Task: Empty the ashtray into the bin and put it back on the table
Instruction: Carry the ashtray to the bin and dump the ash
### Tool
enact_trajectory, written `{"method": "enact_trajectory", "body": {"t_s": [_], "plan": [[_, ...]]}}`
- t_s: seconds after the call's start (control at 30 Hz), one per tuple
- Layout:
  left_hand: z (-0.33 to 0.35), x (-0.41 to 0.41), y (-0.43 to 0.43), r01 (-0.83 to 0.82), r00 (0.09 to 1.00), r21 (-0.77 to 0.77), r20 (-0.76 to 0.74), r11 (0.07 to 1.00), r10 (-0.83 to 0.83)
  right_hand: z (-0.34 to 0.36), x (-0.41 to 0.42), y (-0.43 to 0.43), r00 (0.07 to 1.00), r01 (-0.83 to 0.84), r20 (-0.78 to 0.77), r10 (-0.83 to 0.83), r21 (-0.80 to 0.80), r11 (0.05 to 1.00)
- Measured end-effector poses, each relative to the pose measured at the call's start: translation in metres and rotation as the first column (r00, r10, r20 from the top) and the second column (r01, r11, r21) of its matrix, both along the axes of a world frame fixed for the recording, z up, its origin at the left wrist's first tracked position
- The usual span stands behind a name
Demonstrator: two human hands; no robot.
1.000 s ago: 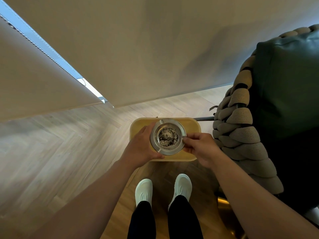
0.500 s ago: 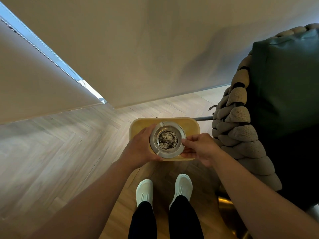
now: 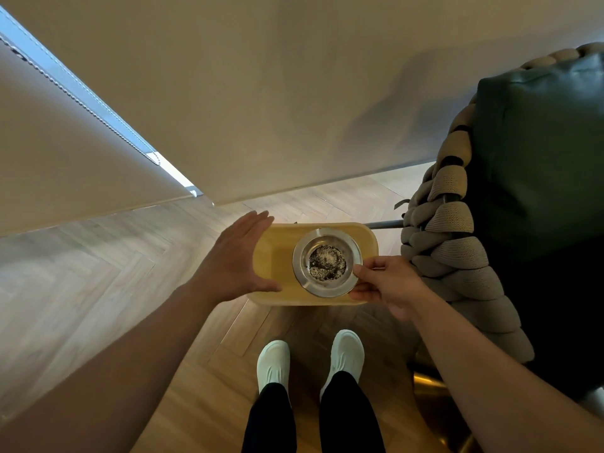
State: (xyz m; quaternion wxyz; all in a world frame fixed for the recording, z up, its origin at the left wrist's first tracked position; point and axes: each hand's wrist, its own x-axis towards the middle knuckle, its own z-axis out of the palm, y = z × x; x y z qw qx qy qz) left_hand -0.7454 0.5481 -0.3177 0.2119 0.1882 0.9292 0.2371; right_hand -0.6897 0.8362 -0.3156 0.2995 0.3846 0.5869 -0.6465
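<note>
A round metal ashtray (image 3: pixel 302 253) with grey ash and dark bits in its bowl is over the small yellow table (image 3: pixel 273 256). My right hand (image 3: pixel 385 286) pinches its right rim between thumb and fingers. My left hand (image 3: pixel 235 259) hovers at the table's left end, fingers spread and flat, a gap between it and the ashtray. Whether the ashtray rests on the tabletop or is lifted I cannot tell. No bin is in view.
A dark green armchair (image 3: pixel 536 178) with a thick braided beige arm (image 3: pixel 454 243) stands close on the right. A beige wall and a window blind (image 3: pixel 65 152) rise behind the table. My white shoes (image 3: pixel 307 358) stand on herringbone wood floor (image 3: pixel 81 289).
My left hand has let go of the ashtray's left rim and moved left, opening flat. My right hand keeps its grip on the right rim.
</note>
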Motion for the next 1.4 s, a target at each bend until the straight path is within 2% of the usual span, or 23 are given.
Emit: {"method": "enact_trajectory", "body": {"t_s": [0.2,0.3,0.43,0.57,0.63,0.67,0.7,0.73,0.8,0.83,0.87,0.97,1.2,1.4], "plan": [[-0.011,0.000,-0.005,0.134,0.986,-0.197,0.125,0.971,-0.111,-0.002,-0.003,-0.001,1.000,0.000,-0.020,-0.001,-0.006,1.000],[-0.017,0.004,-0.003,0.173,0.983,-0.248,0.111,0.953,-0.149,-0.003,-0.005,-0.002,1.000,0.000,-0.024,-0.001,-0.002,1.000],[-0.022,0.008,0.002,0.140,0.990,-0.278,0.071,0.950,-0.125,-0.004,-0.004,-0.003,0.999,-0.014,-0.051,0.015,0.016,1.000],[-0.023,0.009,0.005,0.120,0.993,-0.289,0.050,0.950,-0.111,-0.008,-0.003,-0.006,0.988,-0.045,-0.143,0.066,0.145,0.988],[-0.024,0.009,0.006,0.119,0.993,-0.300,0.045,0.947,-0.111,-0.012,-0.002,-0.006,0.947,-0.132,-0.230,0.225,0.360,0.924],[-0.024,0.009,0.006,0.117,0.993,-0.297,0.049,0.948,-0.107,-0.013,-0.001,-0.007,0.883,-0.186,-0.285,0.373,0.518,0.835],[-0.024,0.009,0.006,0.114,0.993,-0.291,0.056,0.950,-0.102,-0.014,0.002,-0.007,0.775,-0.194,-0.347,0.529,0.665,0.721],[-0.023,0.009,0.005,0.112,0.993,-0.284,0.064,0.952,-0.098,-0.015,0.005,-0.008,0.620,-0.142,-0.422,0.661,0.769,0.623],[-0.023,0.008,0.005,0.113,0.993,-0.274,0.074,0.955,-0.096,-0.018,0.013,-0.010,0.286,0.005,-0.458,0.842,0.879,0.476],[-0.023,0.008,0.004,0.113,0.992,-0.270,0.076,0.956,-0.096,-0.020,0.017,-0.012,0.182,0.060,-0.413,0.892,0.910,0.409],[-0.023,0.008,0.004,0.114,0.992,-0.268,0.075,0.957,-0.097,-0.021,0.019,-0.014,0.133,0.100,-0.370,0.920,0.928,0.359],[-0.023,0.008,0.004,0.121,0.992,-0.272,0.073,0.955,-0.105,-0.022,0.024,-0.016,0.130,0.159,-0.317,0.939,0.942,0.296],[-0.023,0.007,0.003,0.104,0.993,-0.261,0.084,0.960,-0.085,-0.017,0.024,-0.013,0.154,0.186,-0.295,0.943,0.946,0.266],[-0.021,0.007,0.004,0.112,0.992,-0.264,0.083,0.958,-0.093,-0.017,0.024,-0.012,0.195,0.155,-0.342,0.919,0.936,0.316]]}}
